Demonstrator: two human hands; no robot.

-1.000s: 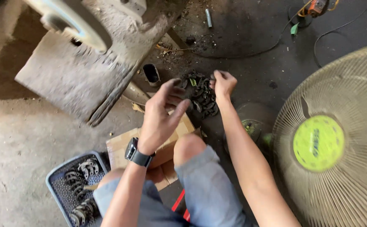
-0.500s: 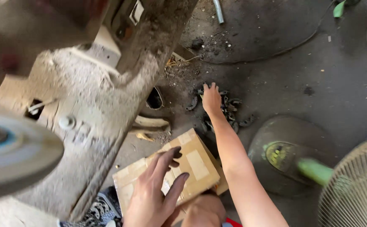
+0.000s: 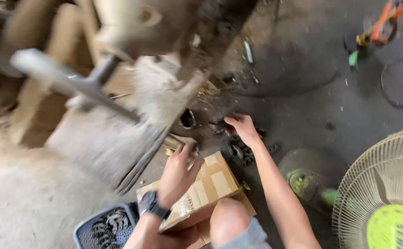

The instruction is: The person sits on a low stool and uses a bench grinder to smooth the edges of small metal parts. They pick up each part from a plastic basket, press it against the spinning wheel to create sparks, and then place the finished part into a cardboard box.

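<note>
Head view: my right hand (image 3: 243,129), fingers loosely open, rests on dark metal parts (image 3: 240,154) at one o'clock; my left hand (image 3: 177,177), open, touches the cardboard box (image 3: 210,184).

A second ago both your hands were raised together over the pile of dark metal parts (image 3: 243,152) on the floor. Now they are apart. Your left hand (image 3: 177,175) has dropped back to the far edge of the cardboard box (image 3: 206,189), fingers spread, after lying flat on its top half a second ago. Your right hand (image 3: 242,129) has stayed forward, pressing down among the parts. Your view has swung: the fan (image 3: 386,193) is back at right, and the basket (image 3: 102,228) shows again at lower left.
</note>
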